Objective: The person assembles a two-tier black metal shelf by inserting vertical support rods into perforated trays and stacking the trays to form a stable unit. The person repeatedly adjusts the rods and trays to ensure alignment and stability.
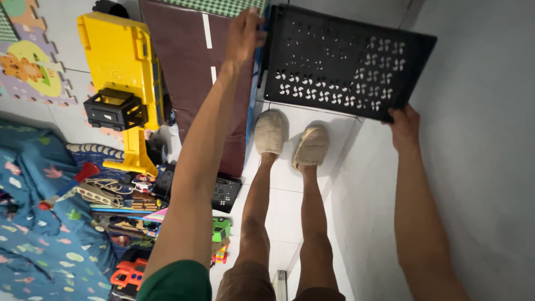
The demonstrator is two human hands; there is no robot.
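The crate is black with pinwheel-shaped cutouts, the toy truck yellow with a black part, the slippers beige and fluffy, the mattress maroon, the blanket blue with coloured shapes.

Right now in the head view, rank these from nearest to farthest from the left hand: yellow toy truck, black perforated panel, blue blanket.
1. black perforated panel: gripped by the left hand, to its right.
2. yellow toy truck: to its left.
3. blue blanket: lower left corner.
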